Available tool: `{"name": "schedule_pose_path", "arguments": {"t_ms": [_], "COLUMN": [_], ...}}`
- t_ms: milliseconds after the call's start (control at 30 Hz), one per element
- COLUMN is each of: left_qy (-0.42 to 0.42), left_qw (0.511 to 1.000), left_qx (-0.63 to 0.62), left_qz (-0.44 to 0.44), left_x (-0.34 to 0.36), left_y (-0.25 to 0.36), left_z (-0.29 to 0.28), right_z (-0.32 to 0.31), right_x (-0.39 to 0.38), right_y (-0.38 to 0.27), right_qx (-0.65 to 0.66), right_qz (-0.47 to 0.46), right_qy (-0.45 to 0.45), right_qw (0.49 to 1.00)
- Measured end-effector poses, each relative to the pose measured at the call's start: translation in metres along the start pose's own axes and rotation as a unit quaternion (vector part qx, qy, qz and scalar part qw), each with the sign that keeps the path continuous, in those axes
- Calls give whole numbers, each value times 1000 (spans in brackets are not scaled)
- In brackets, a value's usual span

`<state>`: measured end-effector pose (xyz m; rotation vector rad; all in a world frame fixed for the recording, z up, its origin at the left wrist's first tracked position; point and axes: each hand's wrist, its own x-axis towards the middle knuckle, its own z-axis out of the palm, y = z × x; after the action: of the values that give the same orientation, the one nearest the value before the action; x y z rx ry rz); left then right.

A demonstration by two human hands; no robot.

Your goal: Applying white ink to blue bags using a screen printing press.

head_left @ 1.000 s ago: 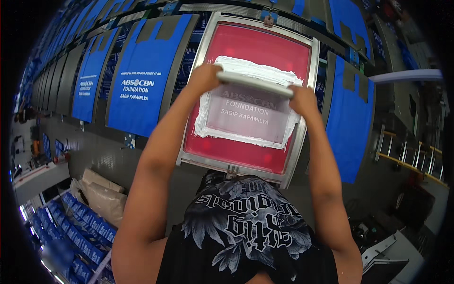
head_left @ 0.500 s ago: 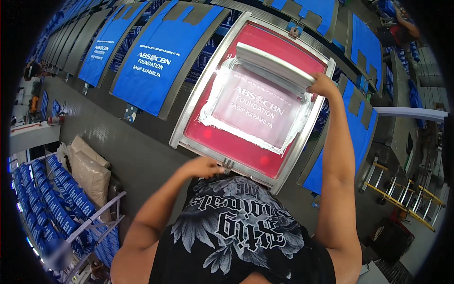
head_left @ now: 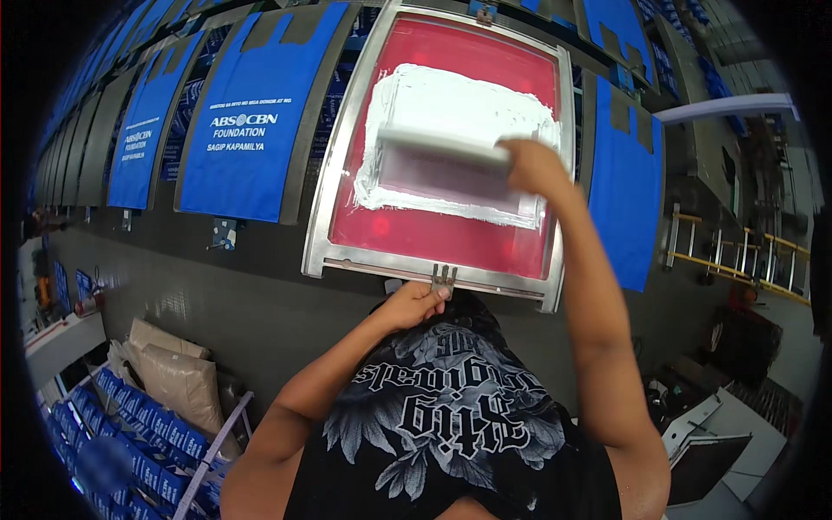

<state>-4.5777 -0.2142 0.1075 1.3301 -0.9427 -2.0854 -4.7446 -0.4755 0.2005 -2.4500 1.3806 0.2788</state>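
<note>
In front of me lies a printing screen with a pale metal frame (head_left: 322,217) and a red mesh (head_left: 416,238). A thick, uneven layer of white ink (head_left: 468,94) covers its far part and rims a thinner, translucent patch nearer me. My right hand (head_left: 539,166) grips the right end of a long squeegee (head_left: 442,143), blurred by motion, across the middle of the mesh. At the frame's near edge my left hand (head_left: 411,305) pinches a small metal bracket (head_left: 445,277) between thumb and fingers.
Printed blue bag panels (head_left: 251,113) lie on flat boards left of the screen; another blue panel (head_left: 626,182) lies at its right. Wrapped brown packages (head_left: 178,377) and a rack of blue pieces (head_left: 143,425) stand lower left. A yellow-railed ladder (head_left: 737,264) lies at right.
The squeegee has come toward me from the far part of the mesh, leaving white ink behind it. My left hand has closed on the bracket. The whole view has turned slightly.
</note>
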Motion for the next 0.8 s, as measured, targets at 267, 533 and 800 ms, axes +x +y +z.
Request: {"name": "schedule_pose_path", "arguments": {"t_ms": [267,533,800], "left_qy": [86,129,165], "left_qw": [988,984,919], "left_qx": [87,58,354], "left_qz": [-96,-108,-62], "left_x": [18,7,-10], "left_y": [-23,-21,34], "left_z": [-5,-5,-6], "right_z": [58,29,52], "right_x": [-103,-80,-86], "right_y": [-42,14,22], "right_qx": [35,38,82], "right_qz": [-61,-82,-78], "right_qy": [75,64,78], "right_qw": [995,994,990]}}
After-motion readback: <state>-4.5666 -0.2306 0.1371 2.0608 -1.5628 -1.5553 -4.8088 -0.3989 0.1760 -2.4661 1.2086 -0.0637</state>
